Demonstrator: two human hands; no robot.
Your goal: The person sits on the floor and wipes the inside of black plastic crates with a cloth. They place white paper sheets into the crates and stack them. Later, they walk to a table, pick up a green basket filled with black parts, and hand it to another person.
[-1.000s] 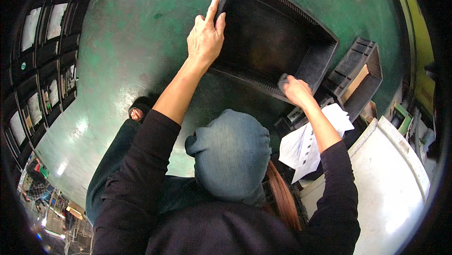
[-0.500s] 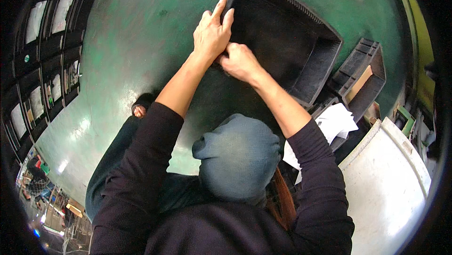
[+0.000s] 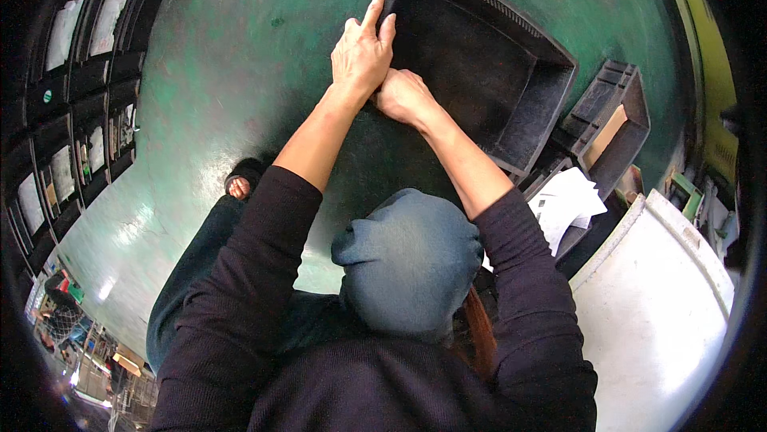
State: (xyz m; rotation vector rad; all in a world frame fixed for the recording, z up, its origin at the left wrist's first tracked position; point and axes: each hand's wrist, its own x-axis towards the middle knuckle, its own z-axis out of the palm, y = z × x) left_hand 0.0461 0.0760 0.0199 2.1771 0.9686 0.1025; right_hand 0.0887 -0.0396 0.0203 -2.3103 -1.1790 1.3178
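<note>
A large black plastic crate (image 3: 471, 57) lies on the green floor in front of me, its hollow side toward me. My left hand (image 3: 361, 55) rests against the crate's left wall near the close corner. Its index finger stretches along the rim, with the thumb out to the side; the other fingers are partly hidden. Just below it, my right hand (image 3: 405, 98) is closed at that same corner, touching the heel of the left hand. Whatever lies between its curled fingers is hidden from view.
Smaller black crates (image 3: 615, 112) stand on the right, one with a brown board. White papers (image 3: 563, 200) lie beside a large white panel (image 3: 663, 296). A black rack (image 3: 80, 97) with white sheets is far left. A rounded blue-grey cloth shape (image 3: 407, 264) sits between my arms.
The fingers of my right hand have curled in further, and its wrist has shifted slightly left. My left hand keeps nearly the same place and pose on the crate.
</note>
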